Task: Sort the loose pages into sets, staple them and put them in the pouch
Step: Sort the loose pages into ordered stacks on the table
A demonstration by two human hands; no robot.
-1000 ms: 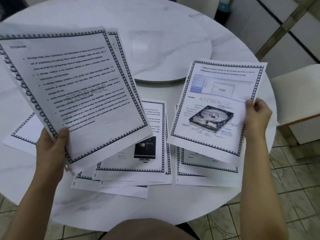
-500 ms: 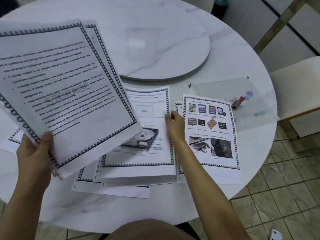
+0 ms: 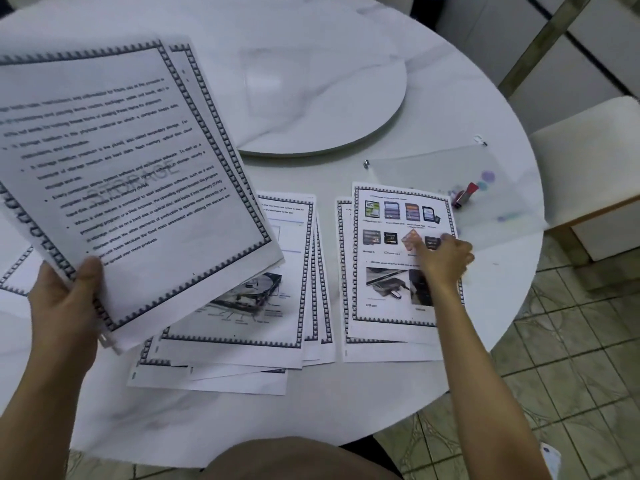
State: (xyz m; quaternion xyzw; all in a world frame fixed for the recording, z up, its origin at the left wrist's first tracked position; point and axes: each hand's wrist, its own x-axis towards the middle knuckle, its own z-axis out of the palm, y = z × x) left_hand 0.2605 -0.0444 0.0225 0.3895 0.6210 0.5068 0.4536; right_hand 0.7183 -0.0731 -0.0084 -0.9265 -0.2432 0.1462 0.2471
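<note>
Aloft, text pages (image 3: pixel 131 174) in left hand (image 3: pixel 65 306) (tilted).

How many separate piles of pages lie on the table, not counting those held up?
3: a left pile, mostly hidden behind the held pages; a middle pile showing a disk; a right pile under the right hand. Others may be hidden.
</note>
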